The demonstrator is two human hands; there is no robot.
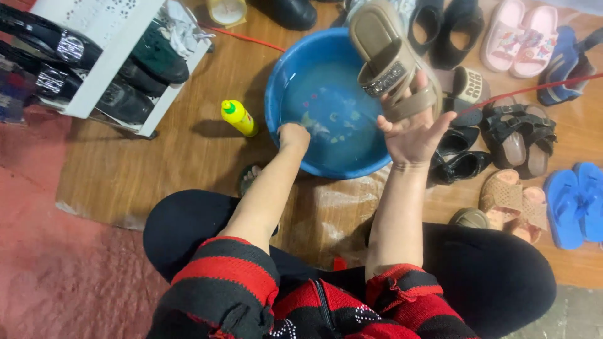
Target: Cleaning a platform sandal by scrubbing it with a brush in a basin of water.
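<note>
My right hand (411, 129) holds a tan slide sandal (389, 59) with a studded strap, lifted sole-up over the right rim of a blue basin (276, 75) of water. My left hand (293, 136) reaches into the basin at its near edge; its fingers are down in the water and I cannot see what they hold. I sit with black-clad legs around the basin, sleeves striped red and black.
A yellow bottle with a green cap (239, 117) lies left of the basin. A white shoe rack (107, 56) with dark shoes stands at the upper left. Several sandals and slippers, black, brown, pink (521, 37) and blue (575, 204), are spread to the right.
</note>
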